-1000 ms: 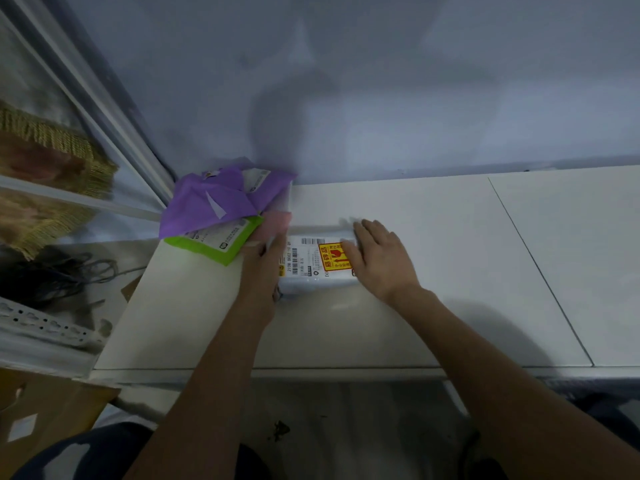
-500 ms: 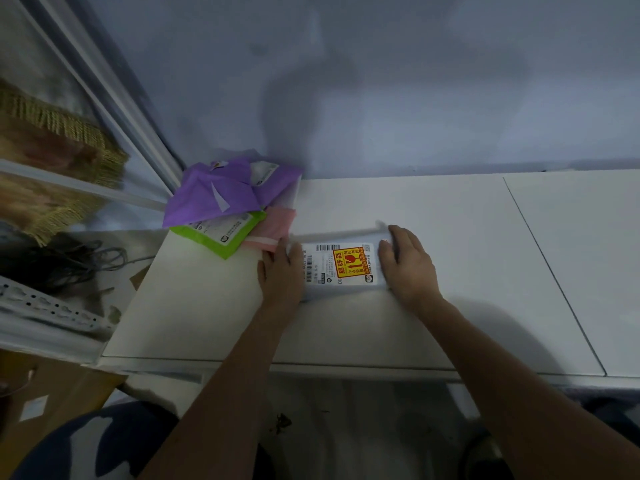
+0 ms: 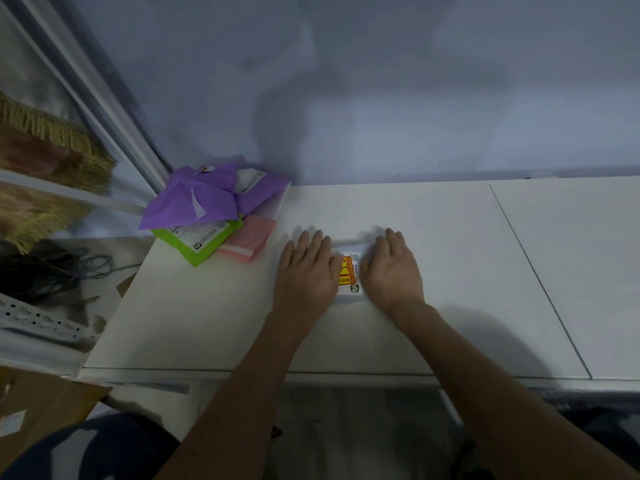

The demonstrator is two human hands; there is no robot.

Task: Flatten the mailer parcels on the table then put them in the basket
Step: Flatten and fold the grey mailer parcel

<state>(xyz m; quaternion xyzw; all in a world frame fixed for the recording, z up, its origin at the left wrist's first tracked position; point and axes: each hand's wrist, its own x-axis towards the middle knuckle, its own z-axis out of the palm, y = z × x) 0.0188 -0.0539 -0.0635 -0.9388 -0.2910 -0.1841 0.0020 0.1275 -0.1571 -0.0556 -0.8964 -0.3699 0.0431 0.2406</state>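
Left hand [image 3: 306,271] and right hand [image 3: 391,271] flat, fingers straight, on small white plastic mailer with yellow label [image 3: 349,276]; I'd press evenly, sweeping outward left and right.

The white plastic mailer parcel with the yellow and red label [image 3: 350,271] lies flat on the white table [image 3: 433,220]. You see only a narrow strip of it between your left hand [image 3: 304,271] and your right hand [image 3: 391,271], both pressed flat on it with fingers straight. Well to its left, at the table's back left corner, 3 more parcels sit in a loose heap: a crumpled purple plastic mailer [image 3: 207,199] on top, a lime-green mailer with a white label [image 3: 204,242] under it, and a flat pink mailer [image 3: 251,240] tucked beneath their right side.
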